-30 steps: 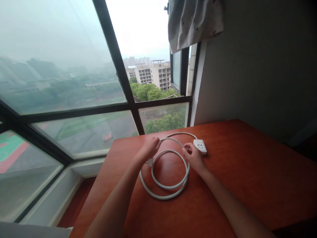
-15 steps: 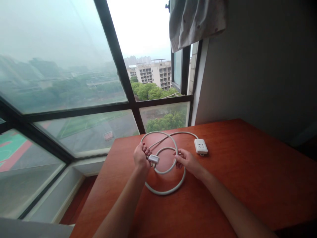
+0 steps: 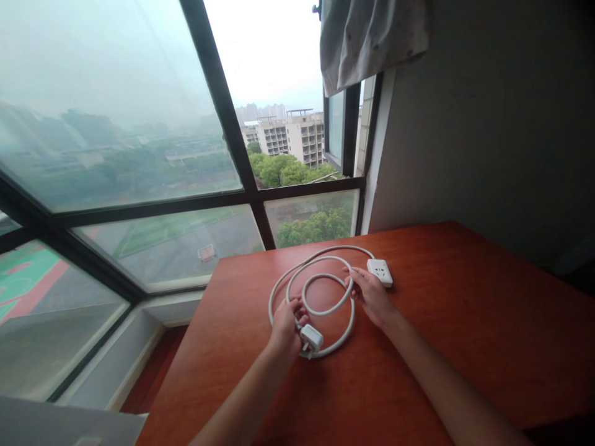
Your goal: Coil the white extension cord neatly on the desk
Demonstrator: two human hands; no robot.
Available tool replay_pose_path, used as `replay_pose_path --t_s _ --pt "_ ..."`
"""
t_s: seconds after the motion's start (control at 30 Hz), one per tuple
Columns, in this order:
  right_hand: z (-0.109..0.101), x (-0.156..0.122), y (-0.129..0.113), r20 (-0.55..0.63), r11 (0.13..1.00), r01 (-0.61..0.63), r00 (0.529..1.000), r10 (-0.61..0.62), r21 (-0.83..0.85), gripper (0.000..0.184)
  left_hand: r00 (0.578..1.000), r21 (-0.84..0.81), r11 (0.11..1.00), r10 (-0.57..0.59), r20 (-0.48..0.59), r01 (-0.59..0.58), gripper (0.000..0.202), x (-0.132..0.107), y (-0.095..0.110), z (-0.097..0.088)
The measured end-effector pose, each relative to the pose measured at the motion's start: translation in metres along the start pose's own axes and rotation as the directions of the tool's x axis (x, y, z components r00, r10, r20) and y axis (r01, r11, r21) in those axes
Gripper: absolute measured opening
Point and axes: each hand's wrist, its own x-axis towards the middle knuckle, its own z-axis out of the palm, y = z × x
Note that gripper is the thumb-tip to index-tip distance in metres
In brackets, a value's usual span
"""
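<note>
A white extension cord (image 3: 325, 310) lies coiled in loops on the reddish wooden table (image 3: 465, 322). My left hand (image 3: 284, 325) grips the cord right at its white plug (image 3: 311, 339), at the near side of the coil. My right hand (image 3: 372, 295) pinches the cord at the coil's right side. The white socket block (image 3: 380, 271) rests flat on the table just beyond my right hand.
A large window with dark frames (image 3: 223, 124) fills the left and far side, right behind the table's far edge. A grey wall (image 3: 488, 124) stands on the right. A pale curtain (image 3: 372, 37) hangs at the top. The floor drops away left of the table.
My left hand has drawn the plug from the far left of the coil down to its near side. The cord has settled into wider flat loops, and my right hand has shifted slightly right.
</note>
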Motion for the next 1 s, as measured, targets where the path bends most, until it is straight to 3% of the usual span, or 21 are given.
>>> replay_pose_path --t_s 0.17,0.3,0.47,0.67,0.73,0.83,0.93,1.0 --pt "-0.001 0.002 -0.002 -0.024 0.989 -0.008 1.0 0.011 0.144 0.029 1.0 0.069 0.998 0.001 -0.024 0.001 0.014 -0.007 -0.003 0.002" --pt "0.0 0.001 -0.001 -0.009 0.987 -0.031 0.999 0.032 0.156 0.029 1.0 0.051 0.999 0.006 -0.023 -0.005 0.011 -0.013 -0.004 0.009" --pt "0.002 0.0 0.005 0.066 0.999 0.025 0.998 -0.023 -0.021 0.033 0.998 0.04 0.997 -0.061 -0.015 0.061 0.009 -0.018 -0.007 0.019" --pt "-0.001 -0.001 0.003 0.257 0.964 0.075 0.966 -0.007 -0.256 0.036 0.995 -0.089 0.992 -0.096 -0.007 0.095 0.016 -0.011 0.007 0.024" --pt "-0.004 -0.001 0.002 0.282 0.942 0.101 0.959 -0.007 -0.321 0.035 0.997 -0.111 0.992 -0.061 0.041 0.065 0.015 -0.01 0.015 0.024" --pt "-0.009 -0.001 0.003 0.334 0.89 0.13 0.942 0.026 -0.437 0.033 0.979 -0.091 0.995 0.058 0.196 -0.041 0.007 -0.013 0.029 0.023" --pt "-0.012 0.0 0.005 0.383 0.832 0.187 0.923 0.034 -0.523 0.033 0.908 0.011 0.984 0.16 0.387 -0.178 0.011 -0.019 0.046 0.024" --pt "-0.012 0.002 0.003 0.291 0.803 0.241 0.953 -0.088 -0.545 0.033 0.853 0.132 0.963 0.138 0.503 -0.234 0.016 -0.024 0.059 0.025"
